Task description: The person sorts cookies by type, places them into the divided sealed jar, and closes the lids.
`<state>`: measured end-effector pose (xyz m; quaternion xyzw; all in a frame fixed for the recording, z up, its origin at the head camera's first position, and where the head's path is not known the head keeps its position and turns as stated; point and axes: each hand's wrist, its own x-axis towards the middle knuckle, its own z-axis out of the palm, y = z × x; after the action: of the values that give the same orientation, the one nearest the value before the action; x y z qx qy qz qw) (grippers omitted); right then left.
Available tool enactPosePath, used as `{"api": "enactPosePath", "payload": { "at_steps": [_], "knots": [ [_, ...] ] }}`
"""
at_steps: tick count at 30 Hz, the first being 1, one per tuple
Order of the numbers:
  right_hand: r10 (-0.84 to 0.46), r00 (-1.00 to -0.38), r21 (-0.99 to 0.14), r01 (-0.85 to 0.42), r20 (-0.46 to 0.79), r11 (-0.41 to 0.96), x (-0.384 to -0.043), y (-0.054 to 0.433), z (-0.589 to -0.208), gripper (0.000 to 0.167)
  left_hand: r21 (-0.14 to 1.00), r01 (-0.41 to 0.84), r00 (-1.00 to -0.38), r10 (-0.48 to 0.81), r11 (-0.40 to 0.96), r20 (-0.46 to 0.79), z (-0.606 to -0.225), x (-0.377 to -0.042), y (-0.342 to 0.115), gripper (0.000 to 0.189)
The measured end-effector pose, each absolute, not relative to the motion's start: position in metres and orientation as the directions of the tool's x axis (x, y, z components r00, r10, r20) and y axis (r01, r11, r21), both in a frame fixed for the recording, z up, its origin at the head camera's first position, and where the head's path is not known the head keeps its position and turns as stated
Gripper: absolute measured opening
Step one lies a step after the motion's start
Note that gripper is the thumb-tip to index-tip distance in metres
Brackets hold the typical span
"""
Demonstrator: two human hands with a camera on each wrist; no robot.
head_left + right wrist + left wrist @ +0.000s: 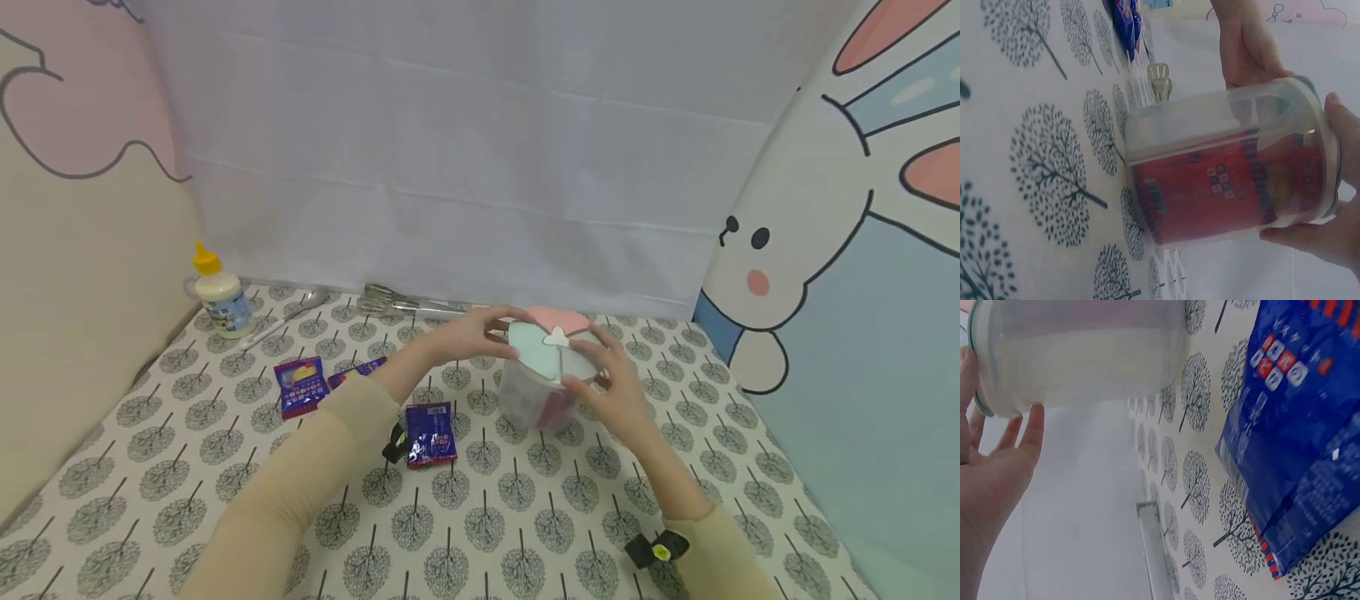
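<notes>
We are seeing a clear, round-cornered plastic container (521,404) standing upright over a white cloth printed with dark trees (483,533); we are not managing to tell whether its base is touching the cloth. A lid with mint-green, pink and grey petal-like panels and a small white centre piece (535,346) is sitting on top of the container. Through the container's wall we are making out a red printed packet (1222,194) standing inside.

We are watching both hands grasping the lid at opposite sides of the container. On its left, the left hand (477,335) is curling its fingers and thumb about the lid's rim. On its right, the right hand (618,385) is gripping the rim too, its thumb pressing at the near edge and its fingers reaching over the top.

To the left of the container, we are finding a shiny blue packet with red ends (431,435) lying near it. Farther left of the container, two more blue packets (302,386) are lying close together, one partly hidden behind the left arm. Beyond the container and to its left, metal-headed utensils with pale handles (412,306) are resting. Well to its left, a long-handled spoon (285,319) is lying beside a cream bottle with a yellow nozzle cap (225,302), which is standing upright.
</notes>
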<state>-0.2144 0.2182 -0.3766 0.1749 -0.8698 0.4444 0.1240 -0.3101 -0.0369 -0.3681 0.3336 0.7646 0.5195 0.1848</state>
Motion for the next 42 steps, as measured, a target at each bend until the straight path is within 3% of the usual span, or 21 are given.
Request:
{"api": "enactPosePath", "payload": {
  "at_steps": [7,13,20,26,32,37,42],
  "knots": [
    [-0.239,-0.872,-0.754,-0.490,0.428,0.438,-0.219,0.227,-0.363,0.041,0.875,0.376,-0.818,0.553,0.306,0.158,-0.371,-0.296,-0.023,0.063],
    [-0.380,-0.796,-0.759,-0.585,0.471,0.285,-0.248,0.253,-0.385,0.037,0.817,0.399,-0.870,0.453,0.416,0.195,-0.367,-0.274,-0.016,0.067],
    [-0.510,-0.665,-0.747,-0.662,0.546,0.062,-0.263,0.271,-0.398,0.035,0.795,0.387,-0.880,0.443,0.466,0.169,-0.367,-0.249,-0.016,0.066],
    [-0.560,-0.634,-0.727,-0.682,0.533,0.081,-0.263,0.274,-0.396,0.035,0.784,0.401,-0.863,0.483,0.474,0.149,-0.367,-0.243,-0.019,0.068],
    [-0.545,-0.719,-0.755,-0.618,0.432,0.217,-0.250,0.272,-0.382,0.038,0.720,0.469,-0.823,0.549,0.512,0.146,-0.362,-0.253,-0.024,0.065],
    [-0.427,-0.845,-0.810,-0.479,0.322,0.339,-0.234,0.257,-0.370,0.052,0.726,0.532,-0.763,0.619,0.436,0.187,-0.364,-0.275,-0.025,0.069],
    [-0.335,-0.908,-0.802,-0.389,0.251,0.454,-0.221,0.242,-0.369,0.067,0.782,0.528,-0.700,0.691,0.330,0.181,-0.372,-0.291,-0.022,0.075]
  ]
}}
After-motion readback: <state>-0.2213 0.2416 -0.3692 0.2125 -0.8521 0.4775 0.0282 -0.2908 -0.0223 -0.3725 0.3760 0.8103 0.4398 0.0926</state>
